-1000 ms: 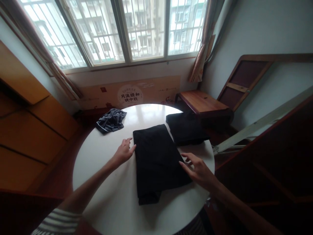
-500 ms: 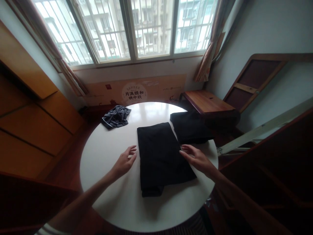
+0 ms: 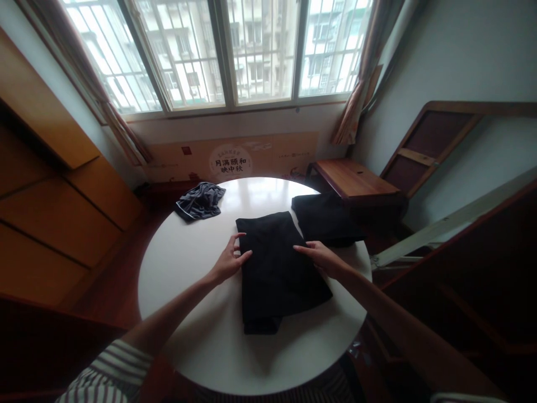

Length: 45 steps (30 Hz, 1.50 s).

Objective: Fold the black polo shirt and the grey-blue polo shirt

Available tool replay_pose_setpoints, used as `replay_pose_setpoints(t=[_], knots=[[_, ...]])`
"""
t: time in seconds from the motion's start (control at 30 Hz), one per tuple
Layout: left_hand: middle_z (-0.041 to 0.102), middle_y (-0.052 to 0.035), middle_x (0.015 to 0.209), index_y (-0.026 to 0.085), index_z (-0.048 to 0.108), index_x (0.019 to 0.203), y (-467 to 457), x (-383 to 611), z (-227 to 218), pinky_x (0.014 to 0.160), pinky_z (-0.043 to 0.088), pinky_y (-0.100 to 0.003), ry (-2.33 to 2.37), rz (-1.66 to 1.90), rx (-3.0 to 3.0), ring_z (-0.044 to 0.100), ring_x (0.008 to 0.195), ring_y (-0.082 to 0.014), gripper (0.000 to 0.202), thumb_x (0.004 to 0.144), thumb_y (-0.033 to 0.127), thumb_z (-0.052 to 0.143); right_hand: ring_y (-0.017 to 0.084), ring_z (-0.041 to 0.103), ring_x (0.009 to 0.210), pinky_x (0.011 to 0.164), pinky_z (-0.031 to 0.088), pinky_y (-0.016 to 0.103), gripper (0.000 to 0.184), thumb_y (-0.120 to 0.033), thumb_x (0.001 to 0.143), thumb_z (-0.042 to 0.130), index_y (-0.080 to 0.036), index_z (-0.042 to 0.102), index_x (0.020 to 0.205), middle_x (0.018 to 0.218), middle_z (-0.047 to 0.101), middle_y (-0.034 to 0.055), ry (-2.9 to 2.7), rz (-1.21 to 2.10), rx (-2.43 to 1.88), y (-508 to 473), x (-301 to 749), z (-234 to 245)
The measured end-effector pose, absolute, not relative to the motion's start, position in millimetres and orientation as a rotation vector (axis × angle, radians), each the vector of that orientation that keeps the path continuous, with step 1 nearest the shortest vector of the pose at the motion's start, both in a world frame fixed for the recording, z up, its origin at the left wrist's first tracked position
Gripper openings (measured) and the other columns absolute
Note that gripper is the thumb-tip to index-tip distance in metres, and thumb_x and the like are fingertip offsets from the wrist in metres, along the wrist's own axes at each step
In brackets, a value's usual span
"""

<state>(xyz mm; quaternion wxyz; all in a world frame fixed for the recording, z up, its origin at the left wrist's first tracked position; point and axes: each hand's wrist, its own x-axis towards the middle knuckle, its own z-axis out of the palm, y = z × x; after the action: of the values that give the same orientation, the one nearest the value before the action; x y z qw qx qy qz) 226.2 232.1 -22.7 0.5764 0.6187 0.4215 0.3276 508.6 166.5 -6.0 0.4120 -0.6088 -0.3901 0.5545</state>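
A folded black garment [image 3: 272,280] lies on a round white table [image 3: 188,319], with a short folded layer poking out at its near end. At its left edge is my left hand [image 3: 229,260], thumb and index finger over the cloth and the other fingers partly hidden at the edge. My right hand [image 3: 323,258] pinches the right edge, thumb on top and fingers mostly hidden beneath. Just past that hand lies a second folded black cloth [image 3: 327,218]. Farther off, at the table's back left, is a crumpled dark grey garment [image 3: 201,200] with a pale trim line.
A low wooden table [image 3: 356,178] stands behind the round table on the right. Wooden cabinets [image 3: 50,224] line the left side. A slanted pale metal bar [image 3: 444,224] runs beside the right rim. A barred window [image 3: 260,50] and curtains are at the back.
Both hands have moved inward onto the black garment's side edges and taken hold there. The garment's right side is drawn slightly inward. The other clothes stay put.
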Motion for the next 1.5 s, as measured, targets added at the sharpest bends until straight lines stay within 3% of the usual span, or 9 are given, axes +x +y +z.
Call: replay_pose_setpoints(t=[0.17,0.37,0.5,0.63,0.77,0.87,1.13,1.27,1.5], knots=[[0.071,-0.0046,0.09,0.021,0.033,0.142,229,224,-21,0.071,0.058,-0.032,0.878,0.67,1.429,0.07,0.079,-0.0209,0.093,0.068,0.043,0.085,0.018,0.07,0.077,0.07,0.057,0.026,0.027,-0.03,0.072,0.079,-0.019,0.061,0.089,0.083,0.073,0.0019,-0.992,1.377,-1.363,168,503,-2],[0.066,0.0004,0.075,0.019,0.04,0.14,236,225,-21,0.064,0.055,-0.028,0.98,0.691,1.446,0.066,0.069,-0.0176,0.085,0.07,0.044,0.083,0.015,0.063,0.056,0.05,0.051,0.023,0.05,-0.031,0.071,0.079,-0.026,0.043,0.106,0.066,0.062,-0.0074,-0.844,1.314,-1.364,179,501,-10],[0.063,0.0021,0.072,0.018,0.048,0.133,240,224,-19,0.057,0.05,-0.022,0.951,0.711,1.424,0.063,0.064,-0.0145,0.078,0.068,0.042,0.084,0.017,0.065,0.055,0.05,0.055,0.027,0.076,-0.033,0.06,0.086,-0.03,0.036,0.118,0.068,0.063,-0.0091,-0.921,1.322,-1.315,181,500,-10],[0.062,0.0038,0.067,0.018,0.053,0.123,214,208,7,0.055,0.048,-0.019,0.933,0.829,1.364,0.062,0.063,-0.0126,0.064,0.071,0.041,0.083,0.014,0.062,0.053,0.05,0.053,0.023,0.07,-0.036,0.066,0.085,-0.031,0.034,0.114,0.065,0.061,-0.0109,-1.031,1.238,-1.142,155,498,14],[0.071,-0.0034,0.093,0.022,0.05,0.122,173,181,63,0.067,0.055,-0.025,0.801,0.886,1.311,0.069,0.079,-0.0172,0.054,0.078,0.033,0.08,0.012,0.059,0.052,0.048,0.051,0.021,0.06,-0.034,0.075,0.08,-0.034,0.035,0.115,0.067,0.06,-0.0103,-1.126,1.099,-0.991,120,491,60],[0.072,-0.0034,0.094,0.023,0.049,0.123,180,177,89,0.067,0.056,-0.025,0.799,0.933,1.293,0.07,0.08,-0.0178,0.056,0.078,0.032,0.081,0.012,0.059,0.051,0.047,0.05,0.021,0.062,-0.034,0.076,0.08,-0.034,0.037,0.121,0.067,0.06,-0.0091,-1.107,1.067,-0.978,125,485,83],[0.069,-0.0137,0.103,0.016,0.033,0.139,286,212,14,0.076,0.053,-0.028,1.222,0.771,1.087,0.07,0.089,-0.0203,0.093,0.067,0.036,0.09,0.018,0.069,0.071,0.06,0.058,0.024,0.103,-0.019,0.059,0.09,-0.018,0.033,0.143,0.092,0.068,0.007,-0.766,1.313,-1.495,227,478,25],[0.07,-0.0086,0.093,0.019,0.036,0.14,293,206,-4,0.068,0.052,-0.027,1.197,0.678,1.228,0.069,0.077,-0.0191,0.103,0.056,0.03,0.095,0.021,0.071,0.082,0.068,0.06,0.026,0.116,-0.009,0.054,0.09,-0.021,0.027,0.151,0.102,0.067,0.0095,-0.824,1.369,-1.41,236,484,9],[0.068,-0.0045,0.079,0.012,0.058,0.12,327,213,11,0.055,0.047,-0.019,1.041,0.761,0.991,0.065,0.064,-0.0131,0.058,0.072,0.03,0.085,0.018,0.07,0.088,0.067,0.057,0.017,0.083,-0.007,0.07,0.078,-0.016,0.043,0.145,0.118,0.067,0.0129,-0.878,1.345,-1.488,253,500,31]])
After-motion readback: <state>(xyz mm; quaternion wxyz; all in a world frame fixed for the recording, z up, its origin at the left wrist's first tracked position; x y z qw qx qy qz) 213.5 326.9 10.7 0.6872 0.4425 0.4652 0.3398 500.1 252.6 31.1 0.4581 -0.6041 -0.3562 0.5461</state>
